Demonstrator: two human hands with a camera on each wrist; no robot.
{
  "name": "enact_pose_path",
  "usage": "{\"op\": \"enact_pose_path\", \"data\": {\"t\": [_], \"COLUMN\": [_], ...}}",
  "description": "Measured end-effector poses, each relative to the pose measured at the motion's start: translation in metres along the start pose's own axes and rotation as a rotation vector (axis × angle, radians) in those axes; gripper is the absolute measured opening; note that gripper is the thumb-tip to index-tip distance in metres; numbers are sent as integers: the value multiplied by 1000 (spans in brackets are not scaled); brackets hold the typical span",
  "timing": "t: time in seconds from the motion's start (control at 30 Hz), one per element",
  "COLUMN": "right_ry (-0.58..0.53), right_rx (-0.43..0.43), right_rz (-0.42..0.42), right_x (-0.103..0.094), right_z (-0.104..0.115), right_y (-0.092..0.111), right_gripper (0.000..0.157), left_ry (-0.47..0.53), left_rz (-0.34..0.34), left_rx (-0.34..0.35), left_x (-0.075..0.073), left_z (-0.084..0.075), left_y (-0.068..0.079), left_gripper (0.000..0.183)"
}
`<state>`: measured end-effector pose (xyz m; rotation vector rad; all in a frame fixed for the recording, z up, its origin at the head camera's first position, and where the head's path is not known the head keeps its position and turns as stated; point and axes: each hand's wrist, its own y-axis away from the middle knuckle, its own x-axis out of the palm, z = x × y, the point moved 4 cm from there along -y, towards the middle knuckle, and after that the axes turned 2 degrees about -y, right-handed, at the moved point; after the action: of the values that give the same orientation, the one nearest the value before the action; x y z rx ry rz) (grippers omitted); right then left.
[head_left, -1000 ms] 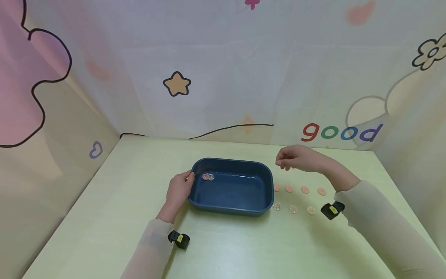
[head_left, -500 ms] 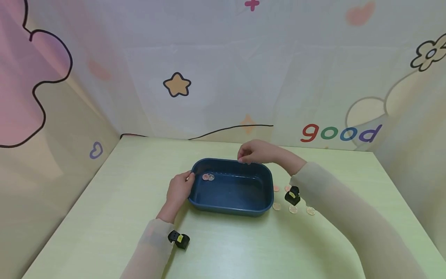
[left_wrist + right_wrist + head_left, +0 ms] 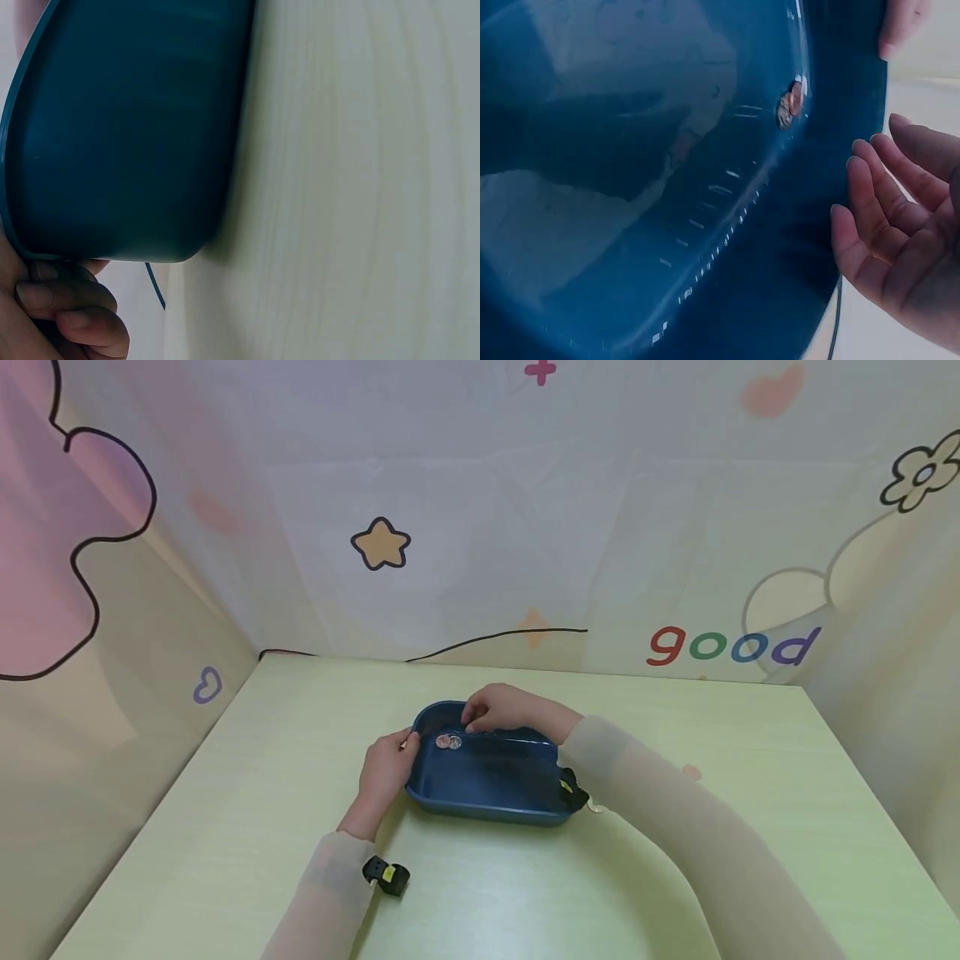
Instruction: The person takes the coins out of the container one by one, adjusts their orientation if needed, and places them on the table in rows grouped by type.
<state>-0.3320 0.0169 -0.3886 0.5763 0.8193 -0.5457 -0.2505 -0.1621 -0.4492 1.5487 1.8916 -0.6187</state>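
A dark blue rectangular dish (image 3: pixel 480 816) rests on the table. Two coins (image 3: pixel 449 742) lie together near its far left corner, one copper-coloured and one silvery. My left hand (image 3: pixel 387 768) grips the dish's left rim, thumb on top and fingers curled beneath. Over the dish's far side, just right of the two coins, hangs my right hand (image 3: pixel 498 708). Its fingers (image 3: pixel 870 202) are bent, with the thumb close to the index fingertip. Whether a coin sits between them is hidden. The right forearm covers part of the dish's right end.
Right of the dish, a copper-coloured coin (image 3: pixel 692 772) and a silvery coin (image 3: pixel 596 807) show around the right sleeve, which hides the others. A printed cloth (image 3: pixel 487 568) hangs behind the pale table (image 3: pixel 300 718) and at both sides.
My right hand has moved left from above the coins at the right, across the far rim, to over the dish. The left hand, the dish and its two coins stay put.
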Motion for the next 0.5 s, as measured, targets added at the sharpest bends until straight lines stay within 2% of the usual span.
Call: {"op": "enact_pose_path", "data": {"t": [0.23,0.5], "right_ry": [-11,-42], "right_rx": [12,84], "right_rz": [2,5], "right_x": [10,23], "right_z": [4,3], "right_y": [-18,-26], "right_gripper": [27,28], "left_ry": [9,6], "left_rz": [-4,-9], "left_rx": [24,31], "left_x": [-1,-2], "left_z": [0,0], "left_y": [0,0], "left_gripper": [42,42]}}
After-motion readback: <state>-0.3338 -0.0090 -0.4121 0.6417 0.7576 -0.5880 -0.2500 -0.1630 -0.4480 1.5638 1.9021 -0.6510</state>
